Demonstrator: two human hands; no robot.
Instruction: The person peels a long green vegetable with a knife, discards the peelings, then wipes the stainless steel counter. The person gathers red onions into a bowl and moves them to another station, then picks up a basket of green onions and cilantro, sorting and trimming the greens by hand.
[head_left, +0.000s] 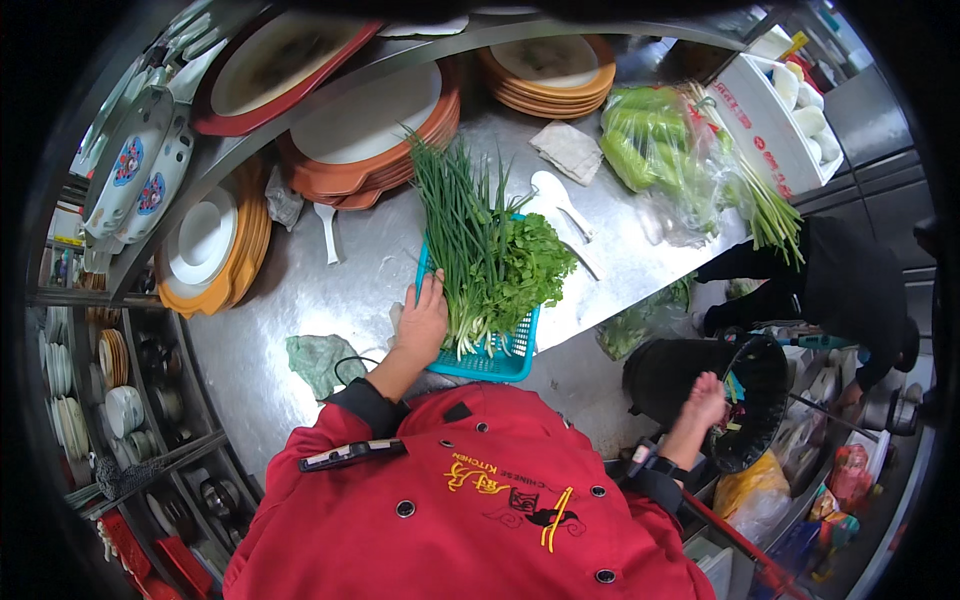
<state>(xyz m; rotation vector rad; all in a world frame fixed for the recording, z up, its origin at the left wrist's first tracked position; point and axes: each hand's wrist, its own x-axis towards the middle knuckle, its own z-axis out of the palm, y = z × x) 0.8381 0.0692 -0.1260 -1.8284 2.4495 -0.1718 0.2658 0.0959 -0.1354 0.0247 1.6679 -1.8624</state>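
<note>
My left hand (422, 319) grips the left rim of a teal plastic basket (519, 366), beside the scallions. Long scallions (457, 202) lie in the basket with their white ends towards me, and leafy cilantro (536, 259) lies along their right side. Off to the right, my right hand (703, 401) is held over the mouth of a black trash bin (660, 375), its fingers loosely bent and nothing visible in it. Colourful scraps show inside the bin's liner. A green cloth (321, 364) lies on the steel table (277, 300), left of my left hand.
Stacked orange-rimmed plates (367, 165) stand along the table's back, under a steel shelf (247, 135). White spoons (559, 196), a folded cloth (568, 151), bagged green vegetables (652, 142) and a white box (765, 127) lie further right. Beyond the bin a person in dark clothes (855, 292) bends down.
</note>
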